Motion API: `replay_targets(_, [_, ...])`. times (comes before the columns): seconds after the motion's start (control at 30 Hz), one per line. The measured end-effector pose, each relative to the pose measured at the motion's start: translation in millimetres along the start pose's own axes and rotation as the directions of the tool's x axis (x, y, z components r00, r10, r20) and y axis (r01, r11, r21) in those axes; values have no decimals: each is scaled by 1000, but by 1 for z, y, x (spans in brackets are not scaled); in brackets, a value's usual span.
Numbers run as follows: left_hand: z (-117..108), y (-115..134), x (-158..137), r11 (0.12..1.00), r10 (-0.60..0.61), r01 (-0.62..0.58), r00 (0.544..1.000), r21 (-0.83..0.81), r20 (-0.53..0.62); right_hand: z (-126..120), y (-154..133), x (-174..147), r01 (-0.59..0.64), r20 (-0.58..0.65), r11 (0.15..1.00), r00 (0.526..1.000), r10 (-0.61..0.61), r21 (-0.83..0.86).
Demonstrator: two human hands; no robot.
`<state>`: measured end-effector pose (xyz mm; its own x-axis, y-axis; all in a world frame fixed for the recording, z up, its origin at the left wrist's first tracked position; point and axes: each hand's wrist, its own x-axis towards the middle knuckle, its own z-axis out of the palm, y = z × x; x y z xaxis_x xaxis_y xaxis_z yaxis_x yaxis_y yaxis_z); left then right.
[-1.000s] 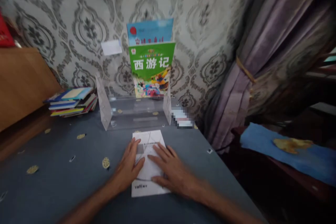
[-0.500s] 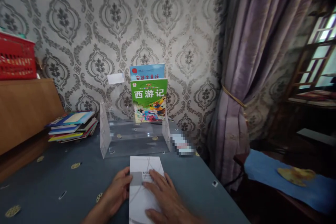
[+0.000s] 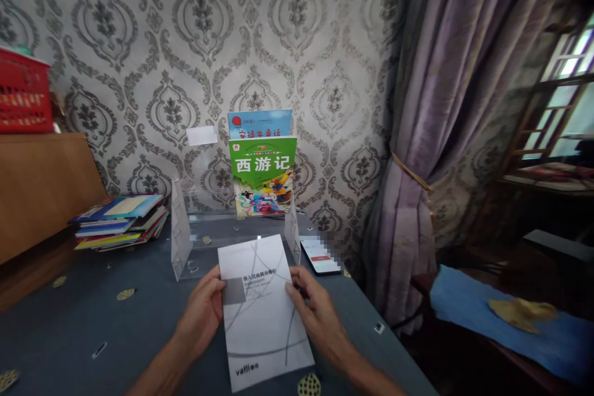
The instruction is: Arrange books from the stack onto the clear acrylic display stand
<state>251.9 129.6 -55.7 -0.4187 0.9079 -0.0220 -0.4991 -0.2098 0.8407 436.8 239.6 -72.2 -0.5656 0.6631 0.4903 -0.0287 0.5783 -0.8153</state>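
A white booklet (image 3: 262, 334) with grey curved lines and dark printed text is held up at a tilt over the table. My left hand (image 3: 203, 304) grips its left edge, thumb on the cover. On the opposite edge, my right hand (image 3: 315, 306) pinches it with the thumb in front. Just behind the booklet stands a clear acrylic book rack (image 3: 182, 232). A green picture book (image 3: 263, 179) stands upright in the rack, with a blue book (image 3: 260, 120) showing above it from behind.
Left of the rack lies a stack of books (image 3: 123, 223). A phone (image 3: 320, 258) rests by the rack's right side. Beyond are a wooden cabinet (image 3: 41, 189) with a red basket (image 3: 23, 96), a purple curtain (image 3: 413, 247) and a blue cloth (image 3: 464, 300).
My right hand has moved from lying across the booklet's cover to gripping its right edge. The booklet is now raised and turned slightly, showing more of its cover.
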Motion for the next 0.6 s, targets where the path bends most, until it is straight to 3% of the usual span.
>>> replay_targets(0.13, [7, 6, 0, 990, 123, -124, 992, 74, 13, 1, -12, -2, 114, -93, 987, 988, -125, -116])
replay_targets(0.33, [-9, -14, 1, 945, 119, -118, 993, 305, 15, 7, 9, -13, 93, -89, 981, 990, -109, -168])
replay_targets(0.47, [-14, -8, 8, 843, 168, -197, 980, 501, 102, 2, 11, -5, 83, -42, 984, 995, -91, -160])
replay_targets(0.6, [-8, 14, 16, 681, 272, -326, 944, 656, 187, -2, 5, 14, 117, -84, 978, 988, -133, -170])
